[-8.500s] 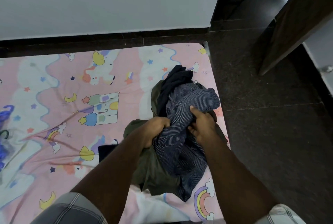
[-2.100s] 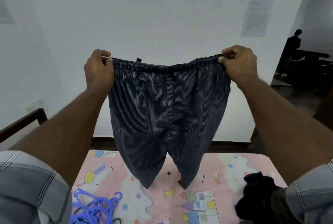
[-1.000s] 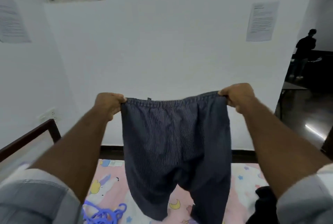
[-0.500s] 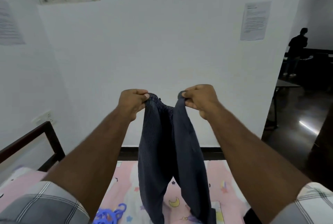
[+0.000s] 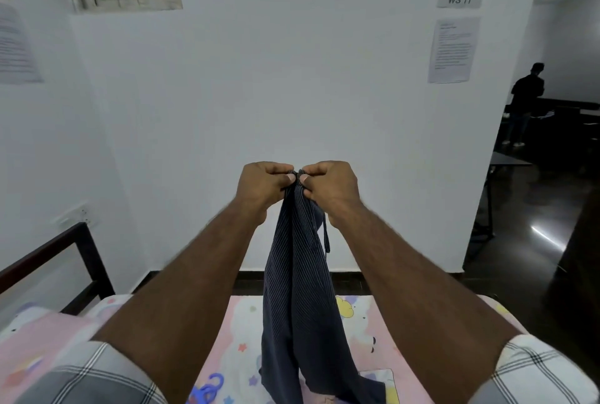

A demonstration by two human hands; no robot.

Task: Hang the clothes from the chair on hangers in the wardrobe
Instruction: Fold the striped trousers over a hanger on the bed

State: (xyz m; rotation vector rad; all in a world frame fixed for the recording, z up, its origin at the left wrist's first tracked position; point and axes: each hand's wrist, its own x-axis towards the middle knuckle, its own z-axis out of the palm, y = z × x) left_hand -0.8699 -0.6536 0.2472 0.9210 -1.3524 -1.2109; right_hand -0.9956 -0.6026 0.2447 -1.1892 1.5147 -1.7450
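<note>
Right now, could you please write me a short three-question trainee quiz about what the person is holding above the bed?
1. True or false: the dark blue pinstriped shorts lie flat on the pink cartoon-print bedsheet.
2. Multiple choice: the left hand and right hand are A) wide apart, B) close together at the waistband, C) resting on the sheet.
3. Fill in: bottom centre-left on the sheet, part of a blue plastic ___ shows.

Key
1. False: they hang from both hands, folded lengthwise.
2. B
3. hanger
</note>
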